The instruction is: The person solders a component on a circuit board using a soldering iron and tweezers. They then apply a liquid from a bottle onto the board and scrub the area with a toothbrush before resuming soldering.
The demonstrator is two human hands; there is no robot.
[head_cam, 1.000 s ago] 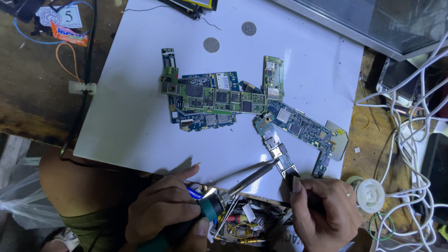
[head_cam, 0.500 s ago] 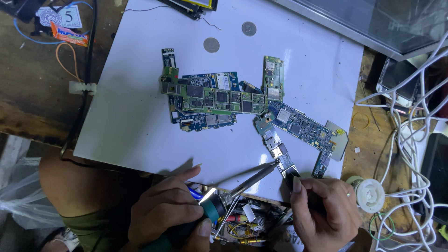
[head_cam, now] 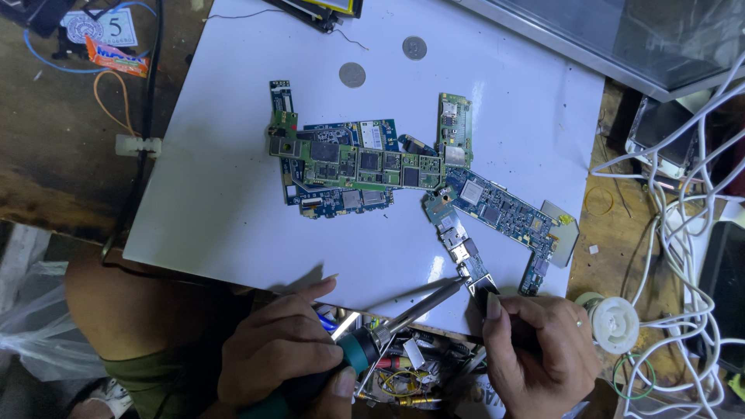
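Observation:
My left hand (head_cam: 283, 358) grips the dark green handle of a soldering iron (head_cam: 392, 324), whose metal tip reaches the lower end of a blue circuit board (head_cam: 497, 217) near the white sheet's front edge. My right hand (head_cam: 539, 353) pinches that same lower end of the board with thumb and forefinger. A larger green and blue circuit board (head_cam: 361, 164) lies flat in the middle of the white sheet (head_cam: 217, 194), apart from both hands.
Two coins (head_cam: 351, 74) lie at the back of the sheet. A tangle of white cables (head_cam: 683, 233) and a white solder spool (head_cam: 615, 323) sit to the right. Small parts and wires (head_cam: 403, 376) fill a tray between my hands. The wooden bench (head_cam: 54, 147) lies left.

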